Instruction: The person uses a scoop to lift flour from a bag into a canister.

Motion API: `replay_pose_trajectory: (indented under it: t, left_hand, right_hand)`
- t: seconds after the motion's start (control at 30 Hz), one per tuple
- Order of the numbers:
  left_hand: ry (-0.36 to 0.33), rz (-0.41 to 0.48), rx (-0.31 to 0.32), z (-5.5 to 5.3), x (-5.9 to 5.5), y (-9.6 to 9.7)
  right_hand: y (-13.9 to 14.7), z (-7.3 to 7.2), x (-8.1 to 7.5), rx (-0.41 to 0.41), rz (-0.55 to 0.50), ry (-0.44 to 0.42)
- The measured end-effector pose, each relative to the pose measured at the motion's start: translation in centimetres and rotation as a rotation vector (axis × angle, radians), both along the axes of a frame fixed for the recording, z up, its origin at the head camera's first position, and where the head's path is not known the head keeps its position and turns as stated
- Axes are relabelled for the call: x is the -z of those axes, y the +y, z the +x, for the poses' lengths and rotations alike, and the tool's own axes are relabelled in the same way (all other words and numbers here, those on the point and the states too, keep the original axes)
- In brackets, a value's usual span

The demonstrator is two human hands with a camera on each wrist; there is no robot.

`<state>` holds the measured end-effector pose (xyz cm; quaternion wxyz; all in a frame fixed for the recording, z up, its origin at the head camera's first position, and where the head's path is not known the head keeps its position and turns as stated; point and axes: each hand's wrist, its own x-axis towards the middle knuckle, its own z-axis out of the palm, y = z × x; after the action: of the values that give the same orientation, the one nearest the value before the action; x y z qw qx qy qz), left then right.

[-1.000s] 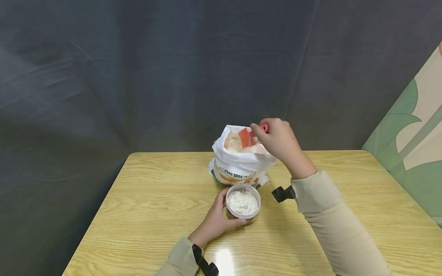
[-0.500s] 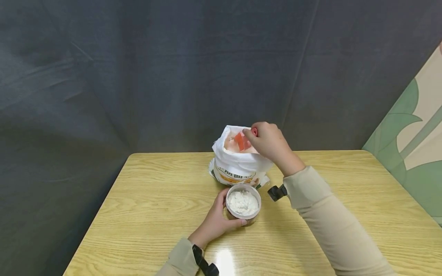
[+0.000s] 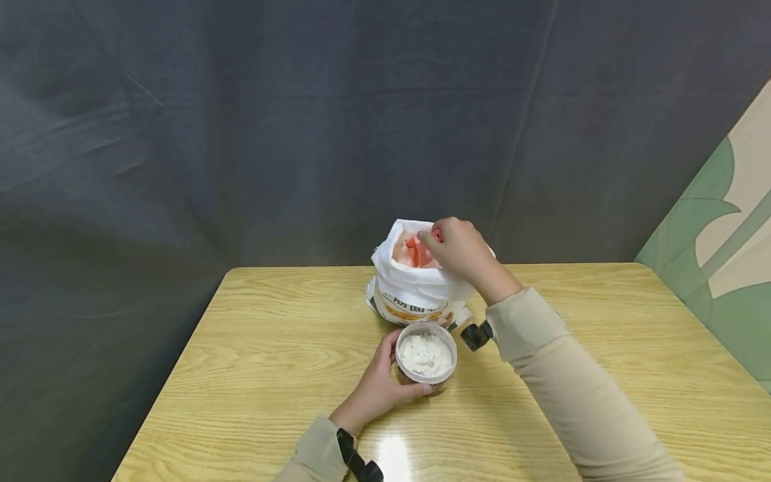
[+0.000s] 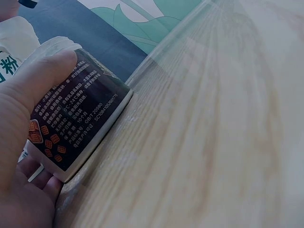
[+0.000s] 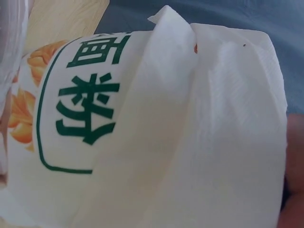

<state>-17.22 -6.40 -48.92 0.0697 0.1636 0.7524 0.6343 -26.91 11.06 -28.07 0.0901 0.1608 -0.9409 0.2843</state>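
My left hand grips a round tub of white powder, thumb on its near side. In the left wrist view, the tub shows a dark printed label and stands on the table. Behind it is a white flour bag with its top rolled down. My right hand holds a red scoop by its handle at the bag's mouth; the scoop's lower end is inside. In the right wrist view, the bag hides the scoop and most of the right hand.
The wooden table extends to both sides of the bag and tub. A dark cloth hangs behind its far edge. At the right stands a panel with a green leaf pattern.
My right hand has moved left and slightly down, taking the scoop deeper into the bag. The left hand and the tub have stayed in place.
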Motion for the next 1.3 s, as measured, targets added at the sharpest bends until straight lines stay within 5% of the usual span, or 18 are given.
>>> replay_pose_trajectory:
  t: [0.6,1.3]
  left_hand:
    - [0.008,-0.019,-0.009,0.04,-0.23,-0.25]
    - [0.014,-0.032,-0.008,0.02,-0.18,-0.1]
  right_hand:
    - [-0.23,0.0,-0.67,0.029,-0.137,-0.244]
    - [-0.07,0.35,-0.77,0.002,-0.275,-0.31]
